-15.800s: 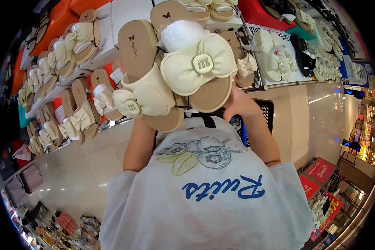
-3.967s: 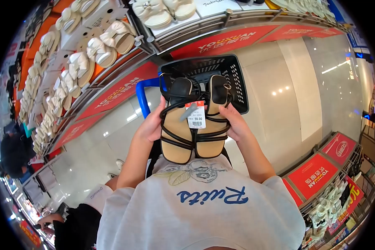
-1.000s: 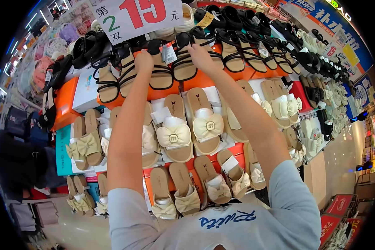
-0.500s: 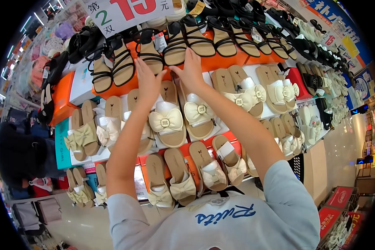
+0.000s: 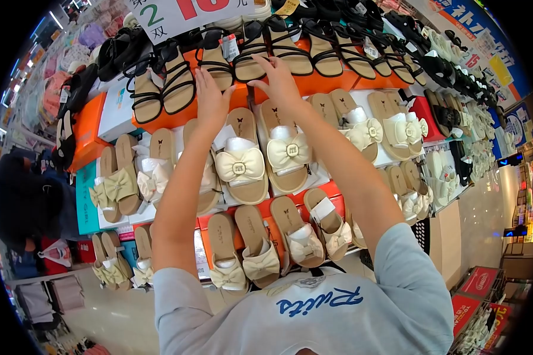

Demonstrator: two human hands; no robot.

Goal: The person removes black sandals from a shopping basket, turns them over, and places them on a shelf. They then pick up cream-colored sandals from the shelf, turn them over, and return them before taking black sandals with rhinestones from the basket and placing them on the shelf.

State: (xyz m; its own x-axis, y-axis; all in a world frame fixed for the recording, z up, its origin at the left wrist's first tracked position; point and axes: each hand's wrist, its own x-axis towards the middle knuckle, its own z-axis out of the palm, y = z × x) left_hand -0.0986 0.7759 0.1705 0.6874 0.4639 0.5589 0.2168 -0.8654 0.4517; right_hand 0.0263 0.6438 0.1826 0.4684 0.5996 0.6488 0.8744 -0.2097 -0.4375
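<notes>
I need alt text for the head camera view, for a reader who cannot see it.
Both hands reach up to a pair of black strappy sandals on an orange box: left hand open below it, right hand at its edge. Below them, cream bow slides lie on the tilted display.

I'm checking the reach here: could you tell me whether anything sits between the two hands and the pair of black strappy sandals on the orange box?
Nothing visible does. The left hand and right hand are already at the heels of the black strappy sandals, fingertips on or just short of them, above the cream bow slides.
</notes>
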